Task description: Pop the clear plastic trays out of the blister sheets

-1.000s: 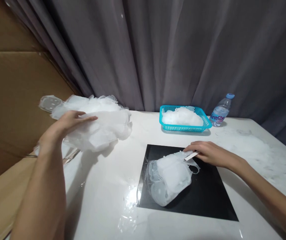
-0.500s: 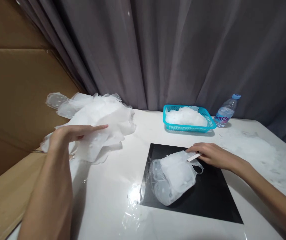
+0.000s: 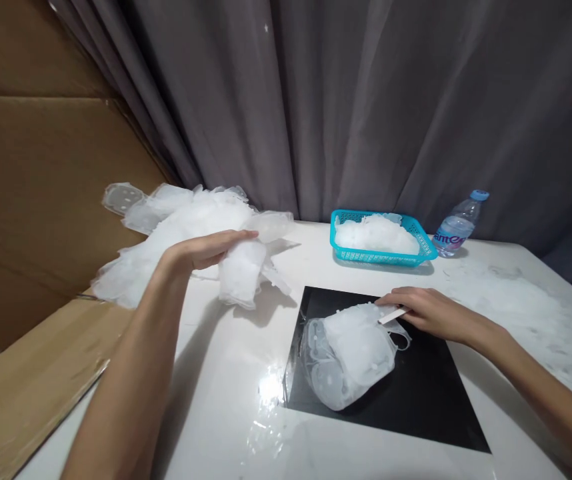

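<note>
My left hand (image 3: 206,251) is closed on a limp, translucent white sheet-like piece (image 3: 241,273), which hangs above the table just right of a large heap of similar white pieces (image 3: 181,223). A black square mat (image 3: 431,393) lies in front of me. On it rests a white, partly see-through piece (image 3: 359,343) with rounded lobes and a small loop at its right side. My right hand (image 3: 423,310) grips a short flat white stick (image 3: 393,316) at the upper right of that piece. Its fingertips reach the piece's top edge.
A turquoise basket (image 3: 386,259) with white material inside stands at the back, beside a water bottle (image 3: 459,227). White powdery residue (image 3: 511,297) covers the table's right part. Cardboard (image 3: 31,200) borders the left, and a grey curtain (image 3: 336,113) hangs behind.
My left hand has moved right from over the heap, carrying a white piece off it. My right hand, the stick and the piece on the mat stay almost where they were.
</note>
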A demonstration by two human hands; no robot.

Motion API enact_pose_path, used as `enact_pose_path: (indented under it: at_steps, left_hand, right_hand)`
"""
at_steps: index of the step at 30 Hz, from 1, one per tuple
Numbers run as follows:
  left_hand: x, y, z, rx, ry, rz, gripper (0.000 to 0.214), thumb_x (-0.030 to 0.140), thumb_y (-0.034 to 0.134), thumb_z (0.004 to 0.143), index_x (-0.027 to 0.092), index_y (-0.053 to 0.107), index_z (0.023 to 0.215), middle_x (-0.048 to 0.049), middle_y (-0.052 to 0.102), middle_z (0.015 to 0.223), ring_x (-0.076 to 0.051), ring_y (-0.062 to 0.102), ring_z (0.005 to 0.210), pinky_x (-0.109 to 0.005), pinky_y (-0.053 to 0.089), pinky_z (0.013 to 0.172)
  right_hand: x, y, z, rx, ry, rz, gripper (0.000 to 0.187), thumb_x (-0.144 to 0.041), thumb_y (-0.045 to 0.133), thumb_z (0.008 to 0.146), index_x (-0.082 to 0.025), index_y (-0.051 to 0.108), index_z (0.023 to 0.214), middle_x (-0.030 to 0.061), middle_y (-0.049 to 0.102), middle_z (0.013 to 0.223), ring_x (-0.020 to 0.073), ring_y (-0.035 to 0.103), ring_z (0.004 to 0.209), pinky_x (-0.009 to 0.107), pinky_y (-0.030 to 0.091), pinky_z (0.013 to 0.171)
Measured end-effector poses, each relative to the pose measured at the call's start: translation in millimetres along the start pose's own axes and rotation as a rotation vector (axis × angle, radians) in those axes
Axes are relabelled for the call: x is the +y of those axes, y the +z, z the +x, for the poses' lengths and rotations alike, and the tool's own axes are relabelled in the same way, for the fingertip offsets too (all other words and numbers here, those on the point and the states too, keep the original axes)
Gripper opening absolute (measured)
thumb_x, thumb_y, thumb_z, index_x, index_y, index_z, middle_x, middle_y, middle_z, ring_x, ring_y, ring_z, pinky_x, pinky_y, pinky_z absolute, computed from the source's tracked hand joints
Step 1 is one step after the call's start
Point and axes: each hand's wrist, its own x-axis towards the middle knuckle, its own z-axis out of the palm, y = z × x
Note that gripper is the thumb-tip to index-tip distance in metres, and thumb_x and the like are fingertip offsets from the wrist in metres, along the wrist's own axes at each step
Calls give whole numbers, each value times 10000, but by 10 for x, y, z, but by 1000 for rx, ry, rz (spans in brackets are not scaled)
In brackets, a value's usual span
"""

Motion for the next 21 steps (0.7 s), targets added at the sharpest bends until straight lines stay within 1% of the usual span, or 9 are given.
enact_pose_path:
  at_steps: [3,6,8,10,12,14,15,18,21]
  left_hand:
    - [114,-4,-90,-14,-30,211,634,691,708,750,196,771,1141,-129,801,1134,-390,729,1095,-369,604,867]
    - [212,-31,-240,38,-4,392,751,700,700,754,300,679,1389,-106,729,1365,-400,624,1334,-399,538,1044]
    - [290,12,-328,0,65,419,776,704,675,783,337,622,1465,-79,698,1425,-385,587,1387,-400,512,1083]
    - [387,111,-393,-96,144,426,748,698,651,809,359,615,1474,-43,698,1428,-359,600,1377,-382,513,1078]
    - [495,231,-438,-248,218,446,686,666,662,814,366,656,1431,-14,712,1407,-332,631,1339,-360,523,1059]
    - [575,312,-464,-409,285,467,611,625,691,809,363,712,1360,0,726,1383,-314,658,1300,-341,531,1038]
    - [585,320,-466,-466,307,472,576,617,695,814,364,731,1330,4,727,1382,-308,664,1289,-330,536,1023]
    - [371,173,-431,-465,275,443,540,663,615,884,391,713,1341,6,693,1432,-292,660,1291,-294,563,940]
    - [-273,-124,-408,-231,156,483,629,721,499,929,359,653,1420,-61,726,1371,-295,698,1203,-328,565,925]
  right_hand:
    - [59,-38,-51,21,14,-66,498,-113,417,943,-285,674,1333,69,735,1293,264,714,1157,394,566,929]
    - [9,-74,-64,208,57,-129,495,-87,428,904,-272,687,1284,74,742,1221,272,715,1123,384,572,878]
    - [-172,-84,7,345,64,-88,477,-119,442,940,-266,642,1348,79,722,1194,261,721,1052,373,576,849]
    - [-450,-84,174,407,37,-13,508,-241,477,1021,-280,487,1527,103,646,1316,248,719,996,377,584,847]
    - [-742,-88,425,443,-18,-15,703,-420,569,1023,-266,293,1650,172,497,1481,270,704,991,415,587,843]
    - [-964,-104,710,431,-150,22,803,-464,646,985,-299,251,1664,173,439,1526,275,674,1044,415,578,865]
    - [-1033,-116,844,383,-225,35,733,-435,650,991,-323,318,1634,148,476,1500,284,640,1127,422,557,921]
    - [-1097,-151,1127,196,-283,28,346,-332,603,1037,-270,640,1376,91,650,1127,256,620,1041,369,522,888]
    - [-1045,-159,1185,135,-287,-8,270,-257,596,1046,-219,717,1284,73,650,959,228,605,941,321,492,817]
